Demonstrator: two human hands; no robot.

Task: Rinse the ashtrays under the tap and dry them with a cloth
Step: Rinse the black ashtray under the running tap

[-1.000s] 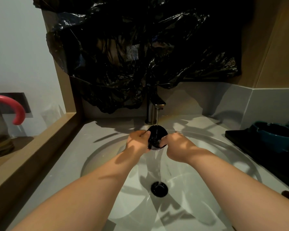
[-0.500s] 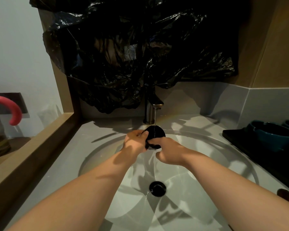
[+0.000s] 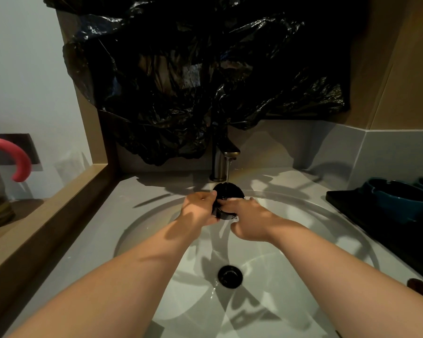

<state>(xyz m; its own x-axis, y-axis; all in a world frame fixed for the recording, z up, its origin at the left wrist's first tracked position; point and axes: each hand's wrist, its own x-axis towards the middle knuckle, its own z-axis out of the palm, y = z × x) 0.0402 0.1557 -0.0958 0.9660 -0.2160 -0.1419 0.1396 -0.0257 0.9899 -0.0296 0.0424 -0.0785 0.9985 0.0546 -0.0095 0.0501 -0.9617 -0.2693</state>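
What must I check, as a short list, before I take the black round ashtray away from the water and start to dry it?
1. Water from the metal tap falls on the black round ashtray: ok.
2. Left hand grips the ashtray's edge: ok.
3. Right hand has its fingers on the ashtray: ok; how firmly, cannot tell.
4. Ashtray fully rinsed inside: cannot tell, it is too dark.
5. Drying cloth within reach: not ok, no cloth in view.
6. Black drain of the white basin lets water out: ok, no pooling seen.
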